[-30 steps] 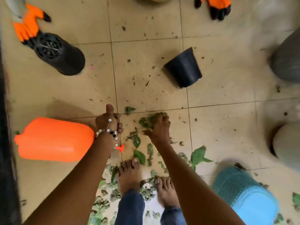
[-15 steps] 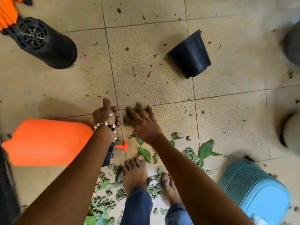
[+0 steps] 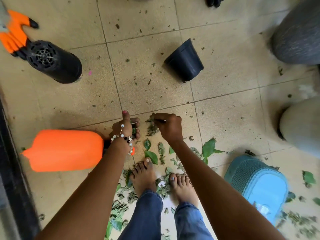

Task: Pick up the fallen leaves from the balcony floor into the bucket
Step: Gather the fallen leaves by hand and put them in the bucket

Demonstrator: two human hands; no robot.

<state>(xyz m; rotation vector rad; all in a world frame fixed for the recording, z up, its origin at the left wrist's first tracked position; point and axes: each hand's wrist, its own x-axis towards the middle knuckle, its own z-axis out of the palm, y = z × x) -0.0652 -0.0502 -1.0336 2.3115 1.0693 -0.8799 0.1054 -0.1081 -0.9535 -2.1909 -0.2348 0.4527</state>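
Note:
Green and dried leaves (image 3: 151,155) lie scattered on the beige tiles around my bare feet (image 3: 143,175), with one large green leaf (image 3: 208,148) to the right. My right hand (image 3: 170,128) grips a clump of crumpled leaves (image 3: 152,129) just above the floor. My left hand (image 3: 127,127), with a bead bracelet at the wrist, is beside it. Its fingers curl round a few green leaves and its thumb sticks out. A blue plastic bucket (image 3: 258,184) lies on the floor at the lower right.
An orange plastic container (image 3: 65,150) lies left of my left hand. Two black pots (image 3: 53,62) (image 3: 186,61) lie tipped over farther out, with an orange glove (image 3: 14,34) at the far left. A grey pot (image 3: 299,32) and a pale pot (image 3: 303,123) stand at the right edge.
My right hand lay flat over the leaf pile half a second ago; its fingers have now closed round a clump. My left hand has stayed curled in the same spot.

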